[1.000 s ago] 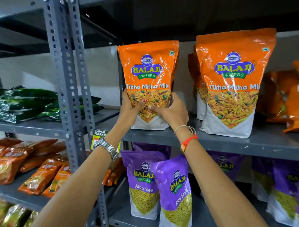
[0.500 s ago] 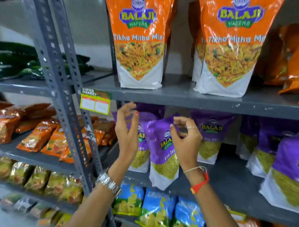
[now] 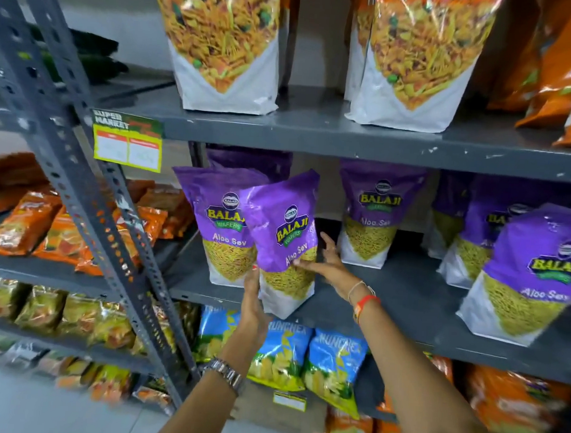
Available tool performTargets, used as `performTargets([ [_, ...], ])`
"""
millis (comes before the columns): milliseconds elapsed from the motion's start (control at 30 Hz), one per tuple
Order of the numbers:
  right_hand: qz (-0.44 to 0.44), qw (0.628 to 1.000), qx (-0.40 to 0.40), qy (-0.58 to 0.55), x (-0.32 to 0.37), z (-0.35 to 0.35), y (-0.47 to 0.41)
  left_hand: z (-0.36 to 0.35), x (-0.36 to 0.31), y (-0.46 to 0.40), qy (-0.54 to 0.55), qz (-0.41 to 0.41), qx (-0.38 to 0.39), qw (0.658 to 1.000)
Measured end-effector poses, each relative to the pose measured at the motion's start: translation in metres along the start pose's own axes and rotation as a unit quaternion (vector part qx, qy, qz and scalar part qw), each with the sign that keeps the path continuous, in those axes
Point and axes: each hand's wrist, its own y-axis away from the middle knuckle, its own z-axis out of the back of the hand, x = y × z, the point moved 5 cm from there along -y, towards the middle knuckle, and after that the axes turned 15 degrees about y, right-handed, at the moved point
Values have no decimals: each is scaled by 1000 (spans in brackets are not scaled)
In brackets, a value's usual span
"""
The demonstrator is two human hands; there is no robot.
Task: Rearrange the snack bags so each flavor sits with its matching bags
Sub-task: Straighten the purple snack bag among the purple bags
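We were handling a tilted purple bag at the near left edge of the middle shelf, which already held matching bags. Our left hand cupped its lower left side, and our right hand clasped its right edge, thumb across the front. Next, we judged, it needed standing upright beside the matching bags without toppling them.

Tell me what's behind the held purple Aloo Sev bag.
Behind the held purple plastic Aloo Sev bag, an upright purple Aloo Sev bag stands on the grey metal shelf, its right side covered. A darker purple bag top shows beyond. The rest is hidden.
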Motion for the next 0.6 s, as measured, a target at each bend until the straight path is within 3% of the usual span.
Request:
performTargets([
  [133,-1,994,85,75,-8,-8,-8,-1,7,-5,-11,-10,-8,1000],
  [233,12,994,79,68,-10,-11,-4,4,9,-7,-81,-28,1,996],
  [367,32,999,25,27,-9,-9,8,3,5,-10,-93,-69,-3,993],
  [600,8,987,-161,-25,-12,23,37,-35,-5,-19,-147,-100,74,981],
])
